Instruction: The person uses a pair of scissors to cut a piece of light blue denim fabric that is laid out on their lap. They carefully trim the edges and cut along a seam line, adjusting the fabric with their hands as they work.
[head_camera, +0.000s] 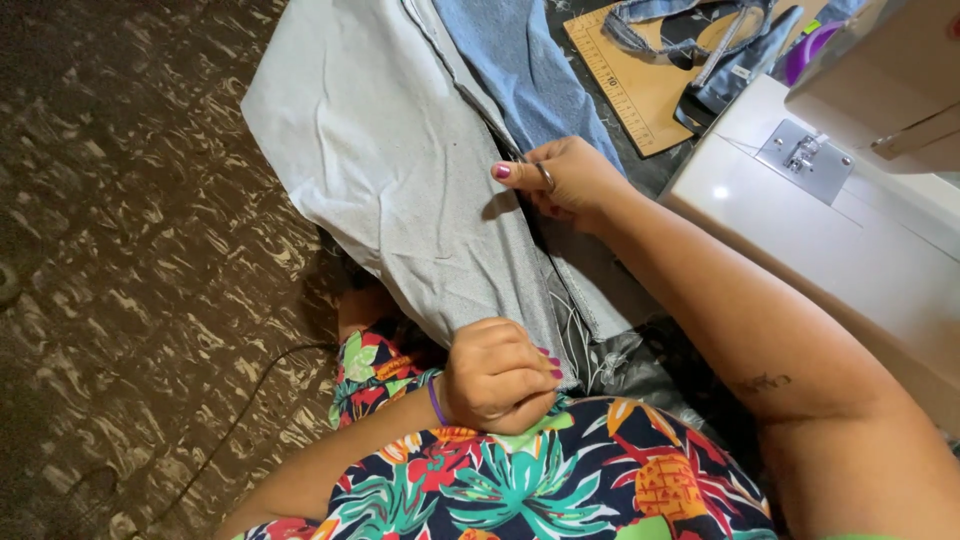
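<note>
A pale grey piece of denim (390, 160), turned inside out, lies stretched across my lap and over the floor. My left hand (497, 375) is closed on its near edge by my stomach, fingers curled around the cloth. My right hand (562, 178) sits farther up along the dark seam (470, 100), holding a small metal tool, probably thread snips, whose loop shows between finger and thumb. The blue outer side of the denim (520, 65) shows beyond that hand.
A white sewing machine (840, 220) stands at the right. Behind it lie a wooden ruler board (640, 85) and denim scraps (700, 40). A dark cable (240, 410) runs over the brown patterned floor (120, 250) at left.
</note>
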